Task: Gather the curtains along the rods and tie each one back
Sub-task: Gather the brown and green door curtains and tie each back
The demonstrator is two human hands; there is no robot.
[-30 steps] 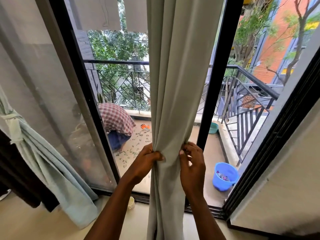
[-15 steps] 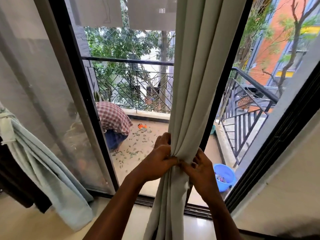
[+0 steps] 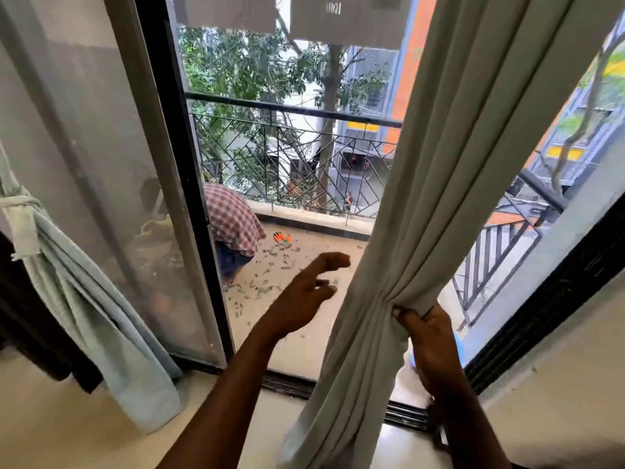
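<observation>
The right grip [image 3: 429, 343] pinches the grey curtain [image 3: 456, 164] where its folds are gathered into one bunch; thumb and fingers are curled round the cloth. Above this grip the curtain rises and widens to the right; below it the cloth hangs loose toward the floor [image 3: 67, 418]. The left grip [image 3: 299, 301] is just left of the bunch, apart from the cloth, fingers spread and slightly bent, holding nothing. Far to the left of both grips a blue curtain [image 3: 84, 299] hangs, already tied with a band [image 3: 20, 218]. Beyond the left grip, past the door frame [image 3: 176, 198], a person [image 3: 233, 221] in a checked shirt bends on the balcony, near the railing [image 3: 287, 147].
</observation>
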